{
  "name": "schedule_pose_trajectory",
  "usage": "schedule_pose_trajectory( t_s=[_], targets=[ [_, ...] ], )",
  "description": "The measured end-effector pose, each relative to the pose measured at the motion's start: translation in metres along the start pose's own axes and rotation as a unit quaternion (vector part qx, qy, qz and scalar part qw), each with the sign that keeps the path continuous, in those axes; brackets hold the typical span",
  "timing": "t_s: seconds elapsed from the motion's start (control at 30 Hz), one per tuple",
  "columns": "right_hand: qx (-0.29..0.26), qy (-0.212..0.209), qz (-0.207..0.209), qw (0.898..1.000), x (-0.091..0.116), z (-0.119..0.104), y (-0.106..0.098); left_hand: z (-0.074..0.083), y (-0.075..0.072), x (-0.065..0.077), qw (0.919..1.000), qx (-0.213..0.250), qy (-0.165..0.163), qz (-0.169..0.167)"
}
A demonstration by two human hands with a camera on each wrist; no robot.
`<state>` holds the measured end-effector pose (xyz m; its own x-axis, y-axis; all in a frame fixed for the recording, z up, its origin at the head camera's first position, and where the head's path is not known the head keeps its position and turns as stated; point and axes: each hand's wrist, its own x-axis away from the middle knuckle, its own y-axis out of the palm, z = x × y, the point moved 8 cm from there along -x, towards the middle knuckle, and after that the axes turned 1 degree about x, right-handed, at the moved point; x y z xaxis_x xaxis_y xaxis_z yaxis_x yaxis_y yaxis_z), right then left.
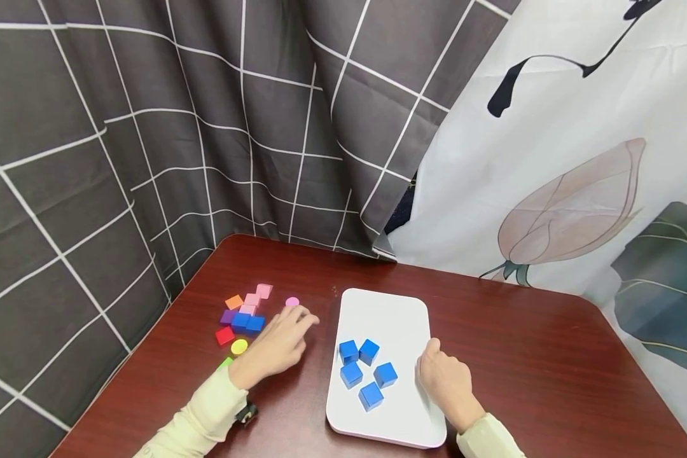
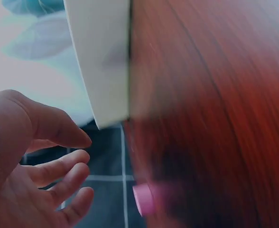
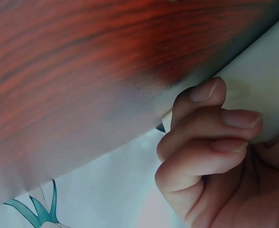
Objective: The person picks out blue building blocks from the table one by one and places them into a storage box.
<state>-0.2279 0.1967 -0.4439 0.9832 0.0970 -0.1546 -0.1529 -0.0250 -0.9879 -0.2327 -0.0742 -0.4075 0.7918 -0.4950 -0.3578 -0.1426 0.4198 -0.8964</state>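
Observation:
Over the left side of the table, my left hand point(image 1: 277, 343) hovers palm down with relaxed fingers and holds nothing. Closest to it is a small pink disc point(image 1: 292, 301), seen just past the fingertips in the left wrist view point(image 2: 143, 200). A white rectangular tray point(image 1: 383, 318) lies at the middle of the table, with several blue cubes point(image 1: 352, 375) in its nearer half. My right hand point(image 1: 446, 381) grips the tray's right rim. Its curled fingers point(image 3: 201, 154) show against the tray edge in the right wrist view, where the thumb is mostly hidden.
Left of the tray lie pink pieces point(image 1: 252, 299), blue pieces point(image 1: 241, 322), an orange piece point(image 1: 234, 302), a purple piece point(image 1: 227, 317), a red piece point(image 1: 225, 336) and a yellow disc point(image 1: 239, 346). A green piece point(image 1: 226, 362) is partly behind the left sleeve. Curtains point(image 1: 235, 127) hang behind the brown table point(image 1: 527, 356).

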Motion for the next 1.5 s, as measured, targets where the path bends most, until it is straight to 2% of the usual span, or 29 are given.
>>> schedule_pose_trajectory(
  t_s=[0.2, 0.37, 0.5, 0.73, 0.83, 1.2, 1.37, 1.5],
  targets=[
    [0.001, -0.003, 0.009, 1.0, 0.0, -0.001, 0.0, -0.04, -0.006, 0.012, 0.9975, -0.041, -0.055, -0.016],
    [0.0, -0.003, 0.009, 1.0, 0.0, -0.001, -0.001, -0.07, -0.011, 0.022, 0.9915, -0.025, -0.12, -0.042],
    [0.003, -0.002, 0.004, 1.0, 0.0, -0.001, 0.0, -0.083, -0.012, 0.027, 0.9886, -0.021, -0.141, -0.049],
    [-0.002, 0.002, -0.009, 1.0, -0.001, -0.001, 0.002, -0.086, -0.013, 0.031, 0.9841, -0.012, -0.151, -0.094],
    [-0.003, 0.003, -0.01, 1.0, -0.001, -0.001, 0.002, -0.087, -0.016, 0.032, 0.9831, -0.008, -0.151, -0.102],
    [-0.001, -0.003, 0.012, 1.0, 0.001, 0.0, -0.001, -0.084, -0.022, 0.033, 0.9843, -0.017, -0.153, -0.085],
    [0.004, -0.001, 0.01, 1.0, 0.001, 0.0, 0.0, -0.076, -0.021, 0.028, 0.986, -0.012, -0.141, -0.087],
    [0.011, -0.003, 0.018, 1.0, 0.0, -0.002, -0.001, -0.065, -0.02, 0.018, 0.9884, 0.007, -0.125, -0.086]
  ],
)
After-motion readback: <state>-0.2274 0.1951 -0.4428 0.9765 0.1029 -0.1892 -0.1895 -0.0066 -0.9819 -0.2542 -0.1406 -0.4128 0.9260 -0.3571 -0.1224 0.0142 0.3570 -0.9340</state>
